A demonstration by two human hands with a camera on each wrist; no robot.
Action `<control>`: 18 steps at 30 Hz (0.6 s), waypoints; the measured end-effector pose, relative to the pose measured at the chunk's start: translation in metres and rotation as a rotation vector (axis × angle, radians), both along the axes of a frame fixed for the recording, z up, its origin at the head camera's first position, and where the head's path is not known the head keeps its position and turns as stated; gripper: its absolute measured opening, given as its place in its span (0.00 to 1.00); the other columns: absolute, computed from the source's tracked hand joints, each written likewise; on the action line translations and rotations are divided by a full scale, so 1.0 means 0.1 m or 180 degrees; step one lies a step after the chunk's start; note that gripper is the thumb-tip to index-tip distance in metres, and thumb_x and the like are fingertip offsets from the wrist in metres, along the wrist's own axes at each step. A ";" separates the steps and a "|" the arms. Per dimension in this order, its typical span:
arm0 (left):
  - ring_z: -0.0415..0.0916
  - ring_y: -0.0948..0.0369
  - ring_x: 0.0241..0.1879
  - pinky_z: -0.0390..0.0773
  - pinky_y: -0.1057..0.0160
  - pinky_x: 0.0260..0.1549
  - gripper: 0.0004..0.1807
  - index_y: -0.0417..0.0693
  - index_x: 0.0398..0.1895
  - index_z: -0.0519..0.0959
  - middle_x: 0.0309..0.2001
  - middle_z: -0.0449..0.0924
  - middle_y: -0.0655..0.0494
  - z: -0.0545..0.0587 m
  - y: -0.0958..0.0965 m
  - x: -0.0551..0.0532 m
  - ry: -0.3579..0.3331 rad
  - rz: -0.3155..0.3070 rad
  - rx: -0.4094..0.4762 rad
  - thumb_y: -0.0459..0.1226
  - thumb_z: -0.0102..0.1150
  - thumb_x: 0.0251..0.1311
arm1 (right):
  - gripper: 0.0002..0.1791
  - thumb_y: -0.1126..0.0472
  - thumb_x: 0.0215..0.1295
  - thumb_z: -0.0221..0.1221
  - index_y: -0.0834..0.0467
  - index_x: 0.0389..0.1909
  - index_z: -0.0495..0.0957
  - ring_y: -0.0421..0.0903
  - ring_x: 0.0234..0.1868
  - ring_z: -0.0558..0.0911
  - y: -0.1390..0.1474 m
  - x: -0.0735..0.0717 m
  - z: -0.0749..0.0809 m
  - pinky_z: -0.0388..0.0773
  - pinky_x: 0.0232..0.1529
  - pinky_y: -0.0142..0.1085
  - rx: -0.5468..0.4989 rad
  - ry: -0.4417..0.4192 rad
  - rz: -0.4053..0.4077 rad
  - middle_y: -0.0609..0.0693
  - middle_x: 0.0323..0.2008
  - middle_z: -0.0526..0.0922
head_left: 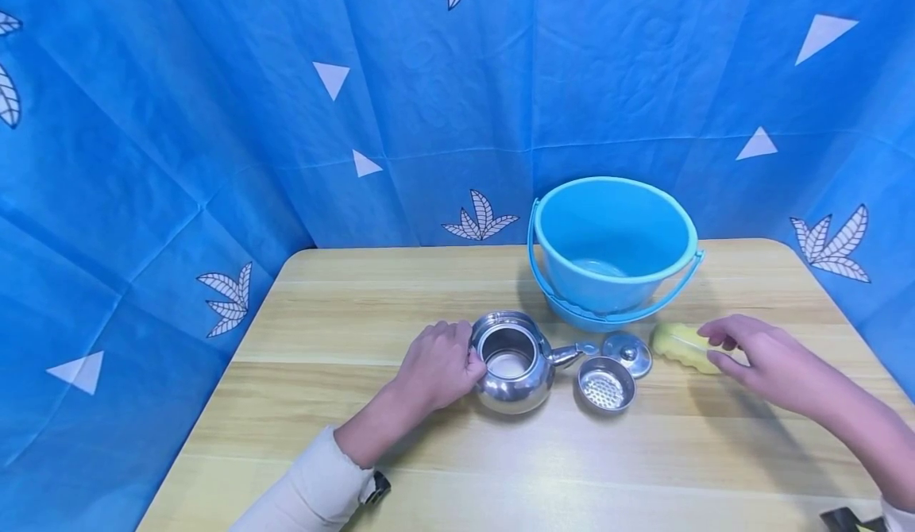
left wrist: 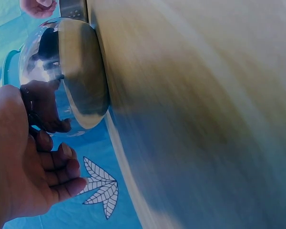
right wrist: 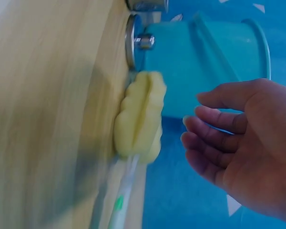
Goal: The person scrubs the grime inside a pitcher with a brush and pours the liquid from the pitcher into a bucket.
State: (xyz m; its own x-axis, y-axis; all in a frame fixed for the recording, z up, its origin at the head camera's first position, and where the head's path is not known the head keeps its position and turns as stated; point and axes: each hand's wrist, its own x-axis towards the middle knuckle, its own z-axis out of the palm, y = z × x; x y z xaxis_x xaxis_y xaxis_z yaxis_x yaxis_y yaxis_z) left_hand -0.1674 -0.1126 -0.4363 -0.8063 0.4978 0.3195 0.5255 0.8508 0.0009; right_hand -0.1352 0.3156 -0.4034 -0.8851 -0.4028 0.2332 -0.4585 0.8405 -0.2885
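My left hand (head_left: 438, 367) grips the handle side of a shiny steel teapot (head_left: 511, 395), which stands lidless on the table with its spout to the right. The handle itself is mostly hidden by the fingers. Over a yellow sponge bottle brush (right wrist: 139, 117) hovers my right hand (head_left: 775, 361), its fingers loosely bent and apart from the sponge in the right wrist view. The brush's pale stick (right wrist: 121, 202) has a green mark. Between teapot and brush lie a round steel strainer (head_left: 605, 387) with a perforated bottom and the knobbed lid (head_left: 628, 355).
A light blue bucket (head_left: 604, 298) stands behind the teapot and lid, its handle hanging down in front. The wooden table (head_left: 343, 310) is bordered by blue curtains (head_left: 429, 103) with leaf and triangle prints.
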 end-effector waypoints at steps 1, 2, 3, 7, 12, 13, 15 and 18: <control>0.58 0.60 0.18 0.60 0.66 0.19 0.11 0.49 0.21 0.63 0.16 0.60 0.59 0.00 0.00 0.00 0.0002 0.0000 -0.0002 0.46 0.38 0.47 | 0.16 0.64 0.48 0.62 0.61 0.40 0.74 0.46 0.34 0.76 -0.03 0.00 0.02 0.74 0.32 0.42 -0.0018 -0.0001 0.0013 0.49 0.34 0.78; 0.58 0.60 0.18 0.60 0.66 0.19 0.11 0.49 0.21 0.63 0.16 0.60 0.59 0.00 0.00 0.00 0.0004 -0.0007 0.0005 0.46 0.39 0.47 | 0.15 0.63 0.49 0.61 0.60 0.40 0.74 0.46 0.34 0.77 -0.06 0.01 0.03 0.74 0.32 0.42 -0.0037 -0.0002 0.0029 0.49 0.35 0.78; 0.58 0.60 0.18 0.60 0.66 0.19 0.11 0.49 0.21 0.63 0.16 0.60 0.59 0.00 0.00 0.00 0.0008 -0.0011 0.0011 0.46 0.39 0.47 | 0.15 0.63 0.50 0.61 0.60 0.40 0.75 0.46 0.35 0.77 -0.10 0.01 0.05 0.74 0.33 0.42 -0.0060 -0.0014 0.0040 0.49 0.36 0.78; 0.58 0.60 0.18 0.60 0.66 0.19 0.11 0.49 0.21 0.63 0.16 0.60 0.60 0.00 0.00 0.00 0.0038 -0.0016 0.0016 0.46 0.39 0.47 | 0.14 0.61 0.52 0.60 0.58 0.41 0.75 0.46 0.36 0.77 -0.26 0.03 0.12 0.74 0.34 0.42 -0.0134 -0.0044 0.0138 0.48 0.37 0.78; 0.58 0.60 0.18 0.59 0.66 0.19 0.11 0.49 0.21 0.63 0.16 0.60 0.60 -0.01 -0.01 0.00 0.0056 -0.0023 0.0029 0.46 0.40 0.46 | 0.15 0.63 0.51 0.61 0.57 0.42 0.75 0.44 0.38 0.77 -0.46 0.06 0.22 0.75 0.36 0.41 -0.0167 0.0035 0.0337 0.47 0.38 0.78; 0.58 0.60 0.18 0.60 0.66 0.19 0.11 0.49 0.21 0.63 0.16 0.60 0.60 -0.01 0.00 -0.01 0.0051 -0.0022 0.0027 0.46 0.40 0.46 | 0.15 0.63 0.51 0.61 0.56 0.42 0.75 0.43 0.38 0.77 -0.49 0.06 0.23 0.75 0.36 0.41 -0.0179 0.0040 0.0373 0.46 0.38 0.78; 0.58 0.60 0.18 0.60 0.66 0.19 0.11 0.49 0.22 0.63 0.16 0.60 0.60 -0.02 0.00 -0.01 0.0041 -0.0017 0.0028 0.46 0.40 0.46 | 0.16 0.62 0.51 0.60 0.54 0.44 0.75 0.42 0.39 0.76 -0.55 0.04 0.25 0.74 0.37 0.40 -0.0206 0.0037 0.0433 0.44 0.40 0.77; 0.58 0.61 0.18 0.60 0.66 0.19 0.11 0.49 0.22 0.63 0.16 0.60 0.60 -0.03 0.00 -0.01 0.0033 -0.0010 0.0022 0.46 0.40 0.47 | 0.17 0.61 0.53 0.60 0.51 0.46 0.74 0.39 0.40 0.76 -0.64 0.02 0.26 0.74 0.38 0.39 -0.0231 -0.0014 0.0486 0.41 0.40 0.77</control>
